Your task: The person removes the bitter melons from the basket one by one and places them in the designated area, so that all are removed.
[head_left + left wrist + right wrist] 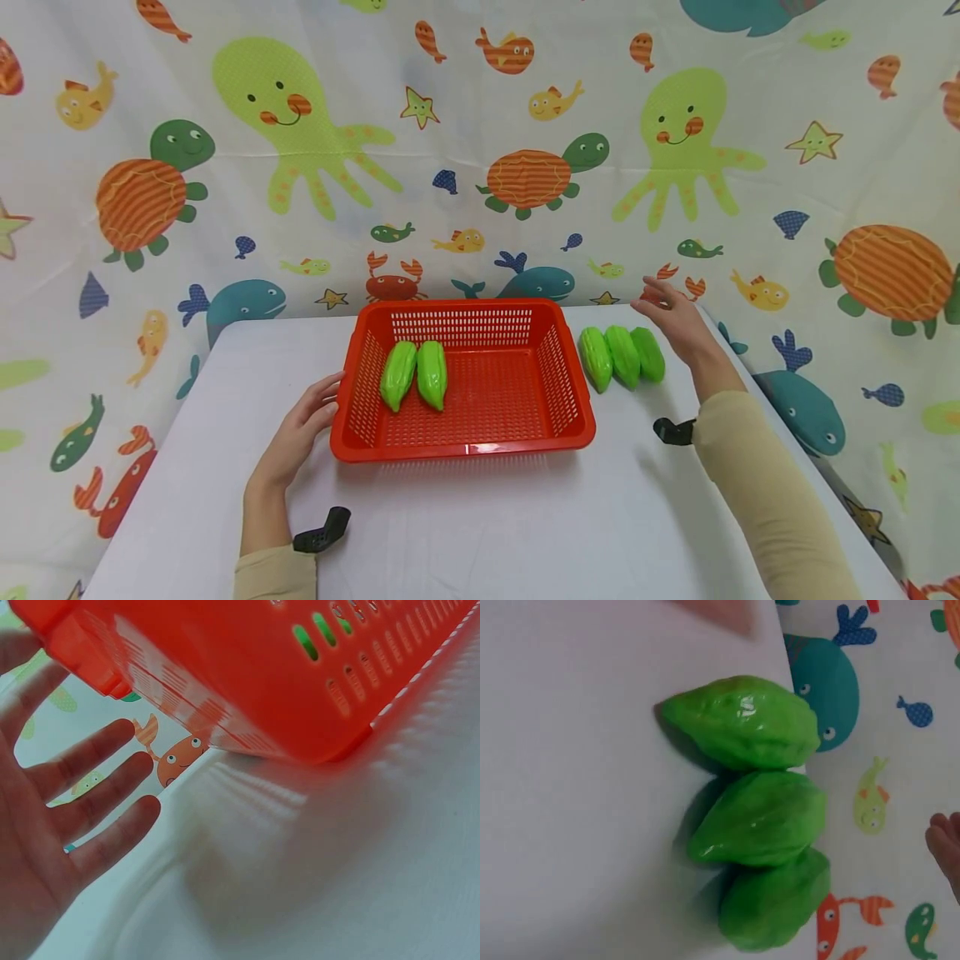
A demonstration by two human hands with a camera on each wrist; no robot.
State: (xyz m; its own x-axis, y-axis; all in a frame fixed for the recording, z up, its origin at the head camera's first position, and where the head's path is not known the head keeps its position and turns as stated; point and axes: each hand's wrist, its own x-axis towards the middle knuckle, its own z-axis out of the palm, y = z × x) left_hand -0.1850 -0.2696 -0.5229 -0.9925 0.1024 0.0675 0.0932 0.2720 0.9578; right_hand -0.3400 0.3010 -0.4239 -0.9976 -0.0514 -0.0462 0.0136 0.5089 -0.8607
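A red plastic basket (465, 450) stands on the table, with two glossy green bitter melons (431, 375) lying side by side in its left part. My left hand (302, 429) is at the basket's left rim, fingers extended. In the left wrist view, the left hand's fingers (97, 780) are spread beside the basket wall (247, 682). Right of the basket, three more bitter melons (757, 817) lie in a row, touching one another. Above and just beyond the rightmost melon (647, 354) hovers my right hand (678, 321), fingers loosely extended and holding nothing.
A white table (480, 533) carries the basket and melons. Behind it and at both sides hangs a cloth (465, 108) printed with sea animals. A black wrist camera (322, 531) sits on the left wrist, another camera (673, 431) on the right.
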